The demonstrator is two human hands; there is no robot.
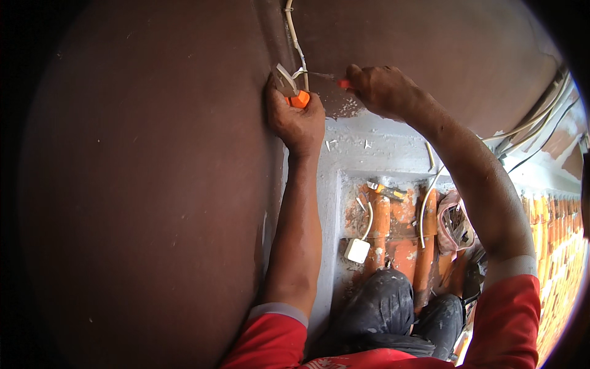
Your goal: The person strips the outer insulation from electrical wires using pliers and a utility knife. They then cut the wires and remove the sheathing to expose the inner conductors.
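Observation:
My left hand [298,129] is closed round a pair of pliers with orange handles [298,99], its metal jaws pointing up and left. Just beside the jaws, a pale cable [293,31] runs down the brown wall, with a short white strip [299,72] at its side. To the right, my right hand [384,92] grips a red-handled tool [343,83] that looks like a screwdriver. Its thin shaft is blurred and reaches left to the white strip. Whether the pliers touch the cable is hard to tell.
Below lie clay roof tiles [405,252] beside a grey ledge [344,144] with white scraps. On the tiles rest a yellow-and-black utility knife [388,192], a white square box [357,250] with a cable and a pink bag [452,230]. More cables [541,123] run at the right.

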